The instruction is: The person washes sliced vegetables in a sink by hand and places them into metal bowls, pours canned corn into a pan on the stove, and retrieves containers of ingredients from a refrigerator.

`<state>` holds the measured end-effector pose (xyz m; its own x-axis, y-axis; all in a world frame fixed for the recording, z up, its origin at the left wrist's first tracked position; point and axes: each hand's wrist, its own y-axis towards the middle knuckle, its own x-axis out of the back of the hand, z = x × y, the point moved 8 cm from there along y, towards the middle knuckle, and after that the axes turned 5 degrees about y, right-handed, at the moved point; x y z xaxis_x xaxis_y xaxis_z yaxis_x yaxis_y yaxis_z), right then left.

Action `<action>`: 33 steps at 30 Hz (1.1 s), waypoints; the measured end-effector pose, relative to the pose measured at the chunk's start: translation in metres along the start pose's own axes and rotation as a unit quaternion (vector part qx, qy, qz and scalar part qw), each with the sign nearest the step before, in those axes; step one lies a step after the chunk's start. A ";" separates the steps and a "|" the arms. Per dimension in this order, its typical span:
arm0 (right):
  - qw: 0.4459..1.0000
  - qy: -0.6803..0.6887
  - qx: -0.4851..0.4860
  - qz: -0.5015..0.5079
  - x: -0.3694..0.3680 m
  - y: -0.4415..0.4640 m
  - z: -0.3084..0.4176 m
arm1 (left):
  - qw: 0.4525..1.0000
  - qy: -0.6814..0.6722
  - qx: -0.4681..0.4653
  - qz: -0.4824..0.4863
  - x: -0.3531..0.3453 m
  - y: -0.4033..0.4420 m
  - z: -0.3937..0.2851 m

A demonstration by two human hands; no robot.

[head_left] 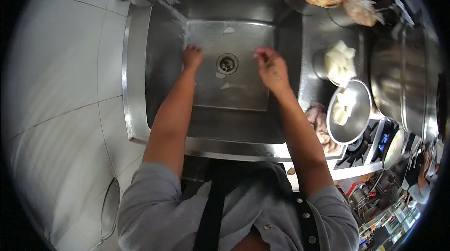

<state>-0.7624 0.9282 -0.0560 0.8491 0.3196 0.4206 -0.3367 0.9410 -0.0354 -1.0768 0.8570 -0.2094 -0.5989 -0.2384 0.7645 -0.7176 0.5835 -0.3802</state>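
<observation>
One metal sink (248, 94), grey, wet and dull-shining, stands directly before the person. One round metal bowl (359, 117) sits to its right, containing several white chunks (341, 115). One stream of water (176, 14) falls at the sink's left side. Two hands are present: the left hand (192, 57) near the water, the right hand (272, 69) right of the drain (227, 64), fingers bent; whether either grips anything cannot be determined. At least three pale, thin scraps (228, 30) lie around the single drain.
</observation>
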 end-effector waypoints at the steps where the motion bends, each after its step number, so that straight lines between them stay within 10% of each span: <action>1: 0.997 -0.042 -0.043 0.056 -0.040 0.002 -0.033 | 0.993 0.102 -0.036 0.039 -0.016 0.016 0.062; 5: 0.961 -0.163 -0.012 0.221 -0.179 -0.031 -0.174 | 0.941 0.297 0.043 0.160 -0.040 -0.027 0.140; 13: 0.834 -0.388 0.132 0.368 -0.295 -0.060 -0.200 | 0.896 0.390 -0.145 0.153 -0.119 -0.002 0.234; 16: 0.840 -0.268 0.003 0.471 -0.289 -0.092 -0.230 | 0.888 0.361 -0.151 0.240 -0.124 -0.009 0.218; 22: 0.874 -0.279 -0.070 0.391 -0.263 -0.130 -0.329 | 0.915 0.364 -0.136 0.110 -0.094 0.009 0.169; 25: 0.833 -0.351 -0.043 0.426 -0.229 -0.111 -0.276 | 0.935 0.315 0.007 0.162 -0.106 -0.015 0.221; 28: 0.908 -0.277 -0.120 0.291 -0.202 -0.098 -0.278 | 0.944 0.282 0.020 0.171 -0.134 -0.054 0.252; 33: 0.953 -0.193 -0.183 0.146 -0.163 -0.078 -0.274 | 0.837 0.400 -0.009 0.374 -0.147 -0.082 0.273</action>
<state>-0.7626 0.8333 -0.3699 0.5048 0.5754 0.6435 -0.3120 0.8167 -0.4854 -1.0266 0.6328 -0.4328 -0.4434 0.7905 0.4226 -0.2376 0.3509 -0.9058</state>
